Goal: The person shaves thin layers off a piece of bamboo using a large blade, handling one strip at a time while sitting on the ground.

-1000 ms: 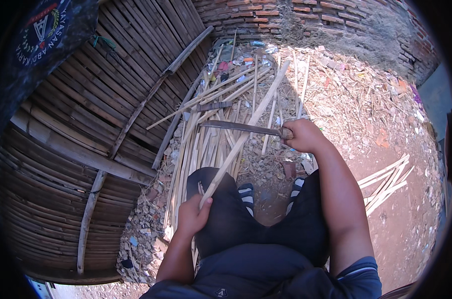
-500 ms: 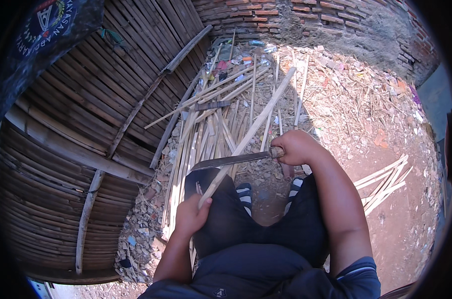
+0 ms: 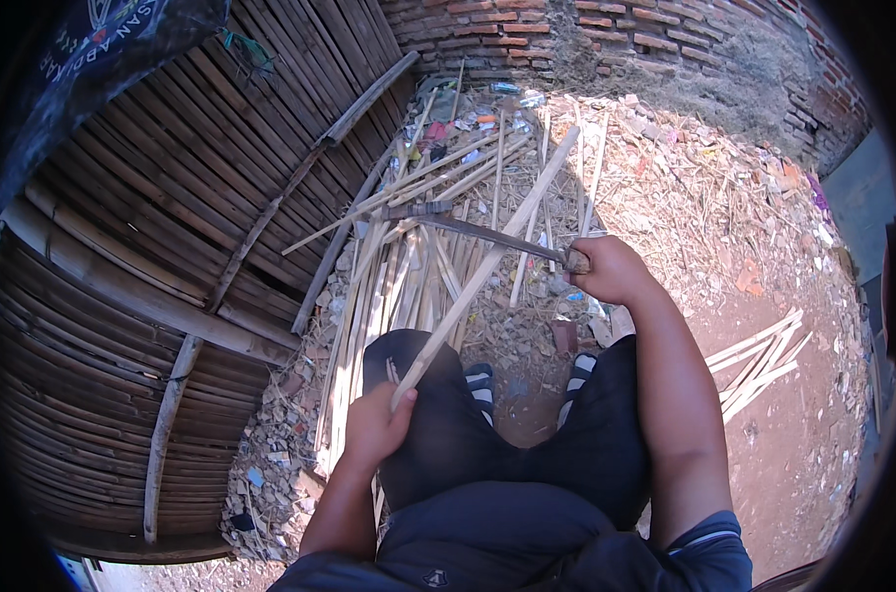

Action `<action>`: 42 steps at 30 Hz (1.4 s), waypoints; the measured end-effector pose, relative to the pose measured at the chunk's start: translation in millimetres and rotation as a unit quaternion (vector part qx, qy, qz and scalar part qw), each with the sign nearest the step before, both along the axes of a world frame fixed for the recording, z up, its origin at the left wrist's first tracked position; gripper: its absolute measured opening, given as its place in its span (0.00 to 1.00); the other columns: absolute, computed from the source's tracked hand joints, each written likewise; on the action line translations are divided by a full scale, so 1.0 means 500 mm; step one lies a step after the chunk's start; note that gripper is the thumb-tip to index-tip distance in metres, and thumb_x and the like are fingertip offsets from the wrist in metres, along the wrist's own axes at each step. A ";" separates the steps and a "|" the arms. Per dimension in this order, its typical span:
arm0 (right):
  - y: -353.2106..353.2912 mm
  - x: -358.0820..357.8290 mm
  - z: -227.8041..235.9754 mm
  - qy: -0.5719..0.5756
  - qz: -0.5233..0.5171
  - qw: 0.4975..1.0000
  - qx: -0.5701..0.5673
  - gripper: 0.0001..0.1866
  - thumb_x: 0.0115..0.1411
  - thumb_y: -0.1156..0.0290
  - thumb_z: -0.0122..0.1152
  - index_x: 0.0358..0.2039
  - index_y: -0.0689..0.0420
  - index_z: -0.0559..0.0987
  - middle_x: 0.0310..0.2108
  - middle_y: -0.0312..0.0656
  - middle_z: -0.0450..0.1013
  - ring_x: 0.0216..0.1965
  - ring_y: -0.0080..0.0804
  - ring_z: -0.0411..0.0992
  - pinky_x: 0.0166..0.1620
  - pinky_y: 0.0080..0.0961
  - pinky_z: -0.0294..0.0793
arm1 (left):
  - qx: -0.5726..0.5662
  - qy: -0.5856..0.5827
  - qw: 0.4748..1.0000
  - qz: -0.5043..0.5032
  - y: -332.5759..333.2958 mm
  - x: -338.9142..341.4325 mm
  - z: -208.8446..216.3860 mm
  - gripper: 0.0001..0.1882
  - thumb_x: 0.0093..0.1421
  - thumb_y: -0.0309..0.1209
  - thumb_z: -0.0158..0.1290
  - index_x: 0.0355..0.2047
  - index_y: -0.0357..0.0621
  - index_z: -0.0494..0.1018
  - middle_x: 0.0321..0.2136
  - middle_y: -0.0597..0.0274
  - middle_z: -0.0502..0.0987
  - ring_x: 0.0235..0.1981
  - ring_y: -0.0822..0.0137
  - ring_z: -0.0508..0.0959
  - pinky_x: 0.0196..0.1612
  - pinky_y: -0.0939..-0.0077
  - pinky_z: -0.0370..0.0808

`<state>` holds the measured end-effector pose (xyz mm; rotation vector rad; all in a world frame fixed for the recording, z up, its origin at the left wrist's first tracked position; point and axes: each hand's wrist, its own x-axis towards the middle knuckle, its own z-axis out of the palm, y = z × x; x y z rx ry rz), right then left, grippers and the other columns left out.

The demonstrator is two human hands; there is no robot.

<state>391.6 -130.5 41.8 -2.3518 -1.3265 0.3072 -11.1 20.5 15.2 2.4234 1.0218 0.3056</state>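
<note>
My left hand (image 3: 377, 426) grips the near end of a long pale bamboo strip (image 3: 455, 314) over my left thigh. The strip slants up and away to the right. In my right hand (image 3: 606, 268) is the wooden handle of a machete (image 3: 507, 240), its dark blade pointing left. The blade crosses the strip beyond its middle, and I cannot tell whether its edge touches. Under and beyond them, many split bamboo strips (image 3: 369, 316) lie in a loose pile, with a dark, short tool or piece (image 3: 416, 210) on top near the blade's tip.
A slatted bamboo wall (image 3: 172, 237) with pole supports stands at the left. At the back rises a brick wall (image 3: 507, 39). Rubble and shavings (image 3: 685, 187) cover the ground ahead. A smaller bunch of strips (image 3: 764, 360) lies at my right. My feet, in striped socks (image 3: 480, 390), rest between.
My right hand has moved away from me and slightly right, carrying the machete farther up along the strip. The left hand keeps its hold with hardly any movement.
</note>
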 end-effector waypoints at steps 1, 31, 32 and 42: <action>0.010 -0.023 0.011 -0.009 0.043 0.999 -0.023 0.22 0.55 0.58 0.75 0.49 0.51 0.85 0.41 0.53 0.83 0.47 0.55 0.81 0.51 0.48 0.80 | 0.000 -0.003 1.000 -0.002 0.003 -0.002 -0.005 0.20 0.71 0.48 0.56 0.38 0.40 0.79 0.26 0.42 0.82 0.30 0.38 0.83 0.35 0.49 0.78; 0.024 -0.015 0.000 -0.009 0.099 0.995 -0.016 0.19 0.55 0.59 0.75 0.45 0.52 0.84 0.38 0.51 0.82 0.43 0.54 0.81 0.49 0.49 0.79 | 0.002 -0.025 1.000 0.009 0.002 -0.009 -0.015 0.20 0.71 0.48 0.56 0.38 0.41 0.80 0.26 0.42 0.82 0.31 0.38 0.84 0.36 0.48 0.79; 0.013 0.017 -0.012 0.004 0.042 0.999 0.003 0.19 0.56 0.58 0.74 0.45 0.52 0.84 0.38 0.51 0.82 0.43 0.55 0.81 0.48 0.49 0.79 | 0.002 -0.030 1.000 0.009 0.001 -0.007 -0.013 0.20 0.71 0.48 0.56 0.38 0.41 0.80 0.26 0.42 0.82 0.31 0.38 0.84 0.36 0.48 0.79; 0.001 -0.001 -0.008 -0.031 -0.005 0.999 0.032 0.19 0.57 0.59 0.73 0.47 0.51 0.84 0.38 0.52 0.82 0.43 0.55 0.81 0.49 0.50 0.80 | -0.015 -0.010 1.000 0.015 0.002 -0.003 -0.011 0.20 0.71 0.47 0.57 0.37 0.41 0.80 0.25 0.42 0.82 0.30 0.38 0.84 0.34 0.49 0.78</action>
